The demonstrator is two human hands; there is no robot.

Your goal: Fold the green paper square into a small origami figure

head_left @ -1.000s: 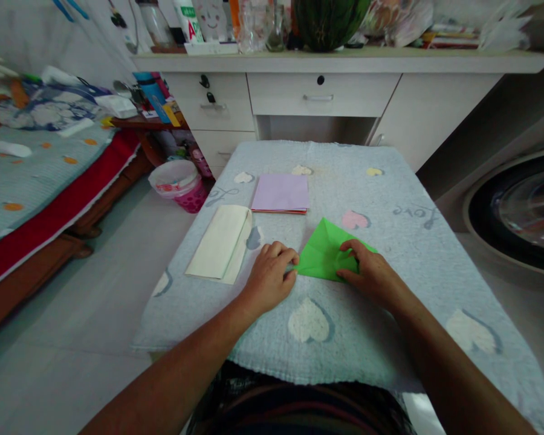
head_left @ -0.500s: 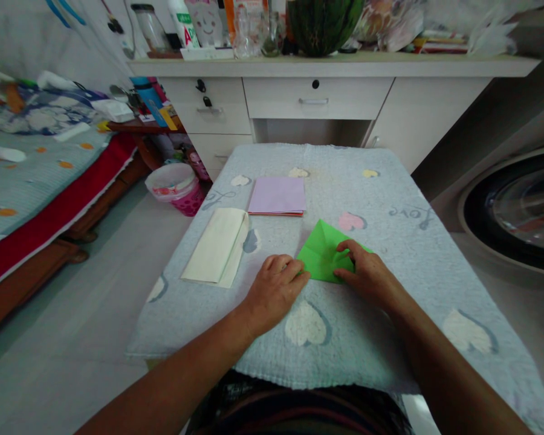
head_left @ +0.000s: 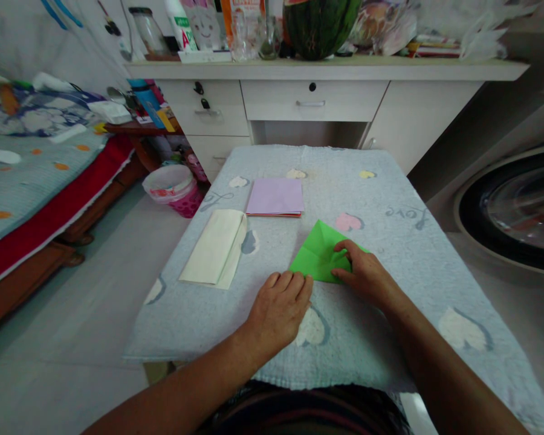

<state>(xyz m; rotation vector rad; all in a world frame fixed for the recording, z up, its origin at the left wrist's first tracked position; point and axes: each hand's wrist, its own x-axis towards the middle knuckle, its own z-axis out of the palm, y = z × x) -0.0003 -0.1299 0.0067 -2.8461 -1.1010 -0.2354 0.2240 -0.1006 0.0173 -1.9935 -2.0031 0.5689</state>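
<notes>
A green sheet of paper (head_left: 320, 251), folded to a triangle with crease lines on it, lies on the cloth-covered table in front of me. My left hand (head_left: 283, 305) is closed, its fingers together and pressed on the paper's lower left edge. On the right side my right hand (head_left: 360, 269) grips the paper, thumb and fingertips curled over its surface and covering the right corner. A stack of square paper (head_left: 275, 196), lilac on top with red showing below, lies farther back. To the left rests a folded cream sheet (head_left: 215, 248).
The table is covered by a pale blue cloth (head_left: 367, 338) with hearts. Behind it stands a white cabinet (head_left: 317, 99) bearing a watermelon (head_left: 321, 27) and jars. A pink bin (head_left: 176, 190) and a bed (head_left: 40, 181) are at left, a round appliance door (head_left: 521, 208) at right.
My left hand has drawn down toward me along the paper's lower edge, uncovering the left corner. My right hand stays in place on the paper. The view has shifted slightly.
</notes>
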